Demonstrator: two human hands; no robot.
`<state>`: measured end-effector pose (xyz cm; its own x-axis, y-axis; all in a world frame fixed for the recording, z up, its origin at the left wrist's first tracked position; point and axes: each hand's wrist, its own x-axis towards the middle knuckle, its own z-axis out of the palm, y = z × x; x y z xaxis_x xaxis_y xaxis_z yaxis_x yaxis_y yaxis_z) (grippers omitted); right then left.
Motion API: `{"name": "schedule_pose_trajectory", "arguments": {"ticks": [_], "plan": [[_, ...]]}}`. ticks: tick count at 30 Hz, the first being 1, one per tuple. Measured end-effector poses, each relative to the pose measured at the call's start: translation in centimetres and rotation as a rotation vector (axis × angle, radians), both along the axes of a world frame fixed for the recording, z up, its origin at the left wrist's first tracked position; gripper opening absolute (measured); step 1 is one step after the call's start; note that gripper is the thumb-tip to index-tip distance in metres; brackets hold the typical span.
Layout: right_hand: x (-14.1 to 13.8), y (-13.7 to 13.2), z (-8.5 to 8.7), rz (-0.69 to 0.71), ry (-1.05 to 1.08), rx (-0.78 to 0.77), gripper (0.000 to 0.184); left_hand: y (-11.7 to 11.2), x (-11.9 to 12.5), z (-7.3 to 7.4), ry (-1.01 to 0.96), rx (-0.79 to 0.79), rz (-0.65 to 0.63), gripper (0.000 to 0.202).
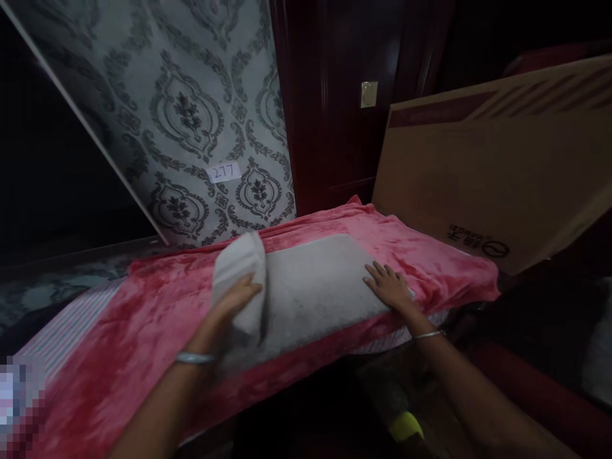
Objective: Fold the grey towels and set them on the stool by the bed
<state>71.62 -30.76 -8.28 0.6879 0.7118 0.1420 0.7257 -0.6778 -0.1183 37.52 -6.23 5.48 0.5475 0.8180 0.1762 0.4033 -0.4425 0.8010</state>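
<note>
A light grey-white piece of cloth (313, 280) lies spread on a pink-red plush blanket (157, 306). Its left end is raised and folded over toward the middle. My left hand (236, 296) is closed on that folded end, fingers pointing right, the thumb side partly hidden. At the cloth's right edge, my right hand (389, 285) lies flat with fingers spread, pressing on the cloth and the blanket beside it. Each wrist has a bracelet.
A large cardboard box (497, 159) leans at the right behind the blanket. Patterned wallpaper (186, 108) with a paper label (224, 172) reading 277 and a dark red door panel (329, 115) stand behind. Striped fabric (71, 325) shows under the blanket. Something yellow (406, 426) lies below.
</note>
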Motion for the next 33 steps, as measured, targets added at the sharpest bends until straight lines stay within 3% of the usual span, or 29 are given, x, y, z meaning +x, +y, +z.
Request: {"name": "schedule_pose_trajectory", "arguments": {"ticks": [2, 4, 6, 9, 11, 14, 16, 18, 22, 25, 29, 33], "plan": [[0.1, 0.0, -0.2, -0.001, -0.017, -0.007, 0.057, -2.6, 3.1, -2.2, 0.039, -0.137, -0.236, 0.049], [0.1, -0.1, -0.2, 0.004, -0.026, -0.021, 0.056, -4.4, 4.6, -3.8, 0.032, -0.176, -0.301, 0.055], [0.0, -0.4, 0.2, 0.003, -0.029, -0.031, 0.055, -5.3, 4.3, -4.6, 0.026, -0.233, -0.357, 0.061], [-1.1, -0.1, 1.5, -0.031, -0.056, 0.01, 0.052, -4.9, 1.4, -4.5, 0.027, -0.318, -0.436, 0.066], [-2.7, 1.1, 2.7, 0.004, -0.043, 0.111, 0.049, -3.8, -1.5, -4.2, -0.009, -0.242, -0.333, 0.062], [-6.6, 4.6, 4.1, 0.192, 0.213, 0.258, 0.047, -1.5, -6.5, -4.5, -0.107, -0.001, 0.03, 0.052], [-9.7, 7.6, 4.6, 0.291, 0.388, 0.254, 0.047, -0.3, -9.7, -5.4, -0.143, 0.081, 0.266, 0.051], [-12.5, 10.5, 4.9, 0.331, 0.439, 0.232, 0.049, 0.1, -12.2, -6.8, -0.165, 0.042, 0.407, 0.055], [-16.8, 14.7, 5.6, 0.35, 0.458, 0.188, 0.075, -0.8, -14.4, -9.8, -0.23, -0.203, 0.34, 0.073], [-18.3, 16.1, 6.3, 0.38, 0.466, 0.181, 0.079, -1.5, -13.9, -10.8, -0.239, -0.219, 0.299, 0.079], [-17.7, 16.0, 6.6, 0.401, 0.442, 0.239, 0.072, -1.5, -13.1, -11.1, -0.204, -0.155, 0.292, 0.074], [-15.6, 14.7, 5.4, 0.346, 0.447, 0.236, 0.072, -1.3, -12.8, -11.5, -0.138, -0.054, 0.248, 0.057]]}}
